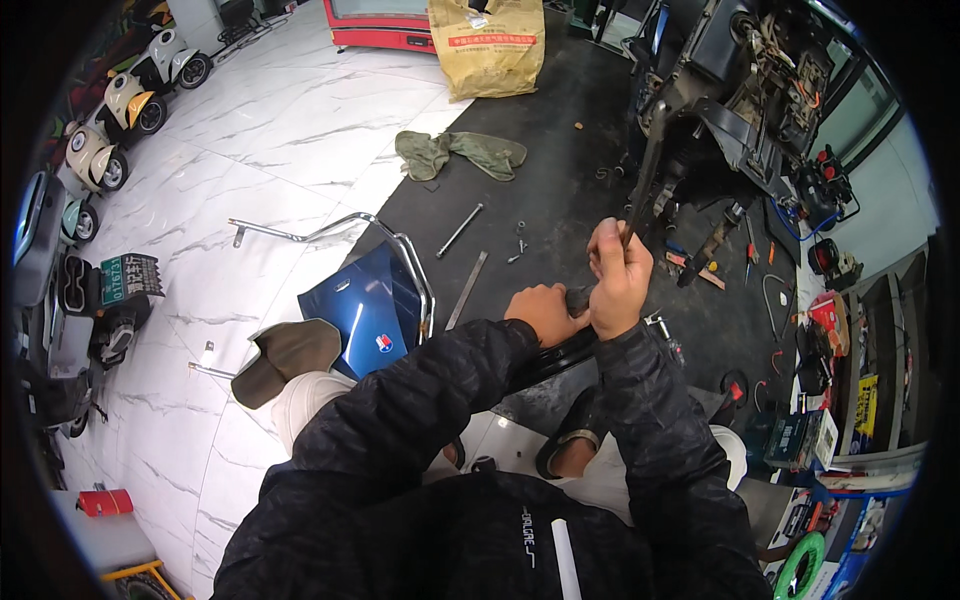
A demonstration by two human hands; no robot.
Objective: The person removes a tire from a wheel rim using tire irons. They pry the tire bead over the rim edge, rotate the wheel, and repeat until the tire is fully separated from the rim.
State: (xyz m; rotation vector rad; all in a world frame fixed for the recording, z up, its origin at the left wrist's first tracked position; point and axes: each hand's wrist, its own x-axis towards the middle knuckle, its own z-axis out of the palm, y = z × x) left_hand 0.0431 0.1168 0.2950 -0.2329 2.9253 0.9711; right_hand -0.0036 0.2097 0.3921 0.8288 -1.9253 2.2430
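My right hand is closed round the lower end of a long dark metal bar, which slants up and away to the right. Beside it, my left hand has its fingers curled over a dark part, mostly hidden between the two hands. Under my hands and sleeves lies a black, curved piece, partly covered by my forearms. Left of my left hand, a flat metal strip and a chrome rod-like tool rest on the black mat.
A partly stripped scooter stands ahead right. A blue body panel and bent chrome rail lie left. Ahead are a green cloth and yellow sack. Scattered tools lie right; parked scooters line the left.
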